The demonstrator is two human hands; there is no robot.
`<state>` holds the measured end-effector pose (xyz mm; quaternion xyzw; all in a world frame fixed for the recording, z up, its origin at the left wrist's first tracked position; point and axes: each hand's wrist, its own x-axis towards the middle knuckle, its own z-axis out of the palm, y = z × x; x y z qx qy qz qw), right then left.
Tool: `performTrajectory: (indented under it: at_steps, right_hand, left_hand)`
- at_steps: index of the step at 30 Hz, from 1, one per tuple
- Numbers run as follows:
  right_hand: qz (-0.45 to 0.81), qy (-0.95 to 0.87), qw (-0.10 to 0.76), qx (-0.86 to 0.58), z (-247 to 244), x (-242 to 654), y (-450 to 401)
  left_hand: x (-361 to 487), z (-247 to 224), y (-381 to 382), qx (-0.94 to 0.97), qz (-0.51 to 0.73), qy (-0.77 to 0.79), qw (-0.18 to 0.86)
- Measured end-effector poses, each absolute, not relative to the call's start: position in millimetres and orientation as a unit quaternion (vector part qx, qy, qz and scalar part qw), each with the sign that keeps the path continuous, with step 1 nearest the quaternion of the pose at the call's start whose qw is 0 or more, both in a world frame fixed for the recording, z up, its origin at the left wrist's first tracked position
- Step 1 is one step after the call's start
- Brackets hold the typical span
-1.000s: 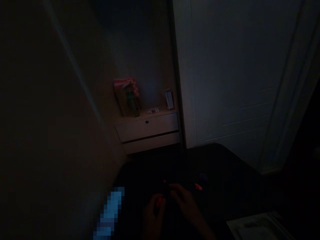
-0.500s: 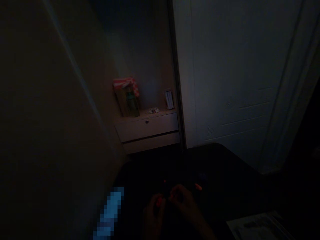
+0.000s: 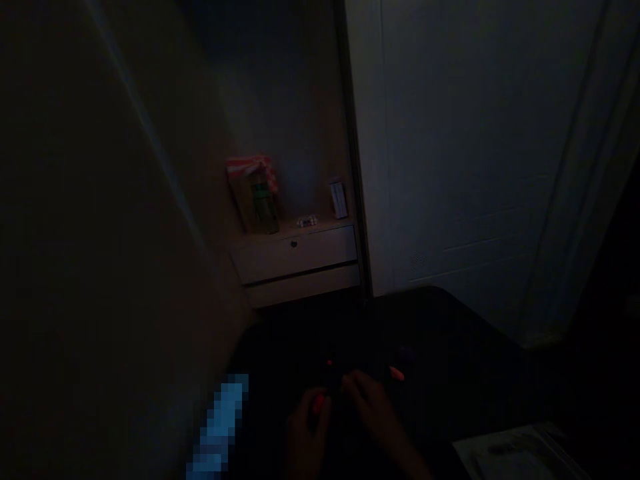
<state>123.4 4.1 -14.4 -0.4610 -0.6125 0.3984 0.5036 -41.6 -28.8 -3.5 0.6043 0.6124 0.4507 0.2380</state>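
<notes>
The scene is very dark. Low in the view, my left hand (image 3: 307, 423) is closed around a small red object (image 3: 319, 403) that shows between thumb and fingers. To its right, my right hand (image 3: 367, 400) is closed, its fingertips pressed together above the dark surface; whether anything is between them is too dark to tell. An orange-red piece (image 3: 397, 374) lies to the right of my right hand, with a dim bluish item (image 3: 406, 355) just behind it. A tiny red spot (image 3: 329, 363) shows on the dark table (image 3: 430, 313) beyond the hands.
A pale sheet or booklet (image 3: 510, 453) lies at the lower right. Behind the table, a drawer unit (image 3: 300, 257) bears a green bottle (image 3: 265, 207), a red-and-white item (image 3: 245, 164) and small books (image 3: 339, 200). A bright pixelated patch (image 3: 220, 423) is at lower left.
My right hand has moved slightly away from my left, and the red glint at its fingertips no longer shows. My left hand stays around the red object.
</notes>
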Motion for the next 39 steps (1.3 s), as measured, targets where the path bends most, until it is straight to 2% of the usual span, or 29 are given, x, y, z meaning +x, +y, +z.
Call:
performTrajectory:
  at_steps: [27, 39]
  right_hand:
    - [0.404, -0.612, 0.495, -0.466, -10.1, 123.9, 3.5]
    - [0.421, -0.629, 0.502, -0.419, -12.6, 125.3, 3.4]
  left_hand:
    - [-43.7, -6.6, -28.5, 0.608, 0.452, 0.61, 0.233]
    - [-42.8, -3.4, -28.9, 0.612, 0.451, 0.607, 0.231]
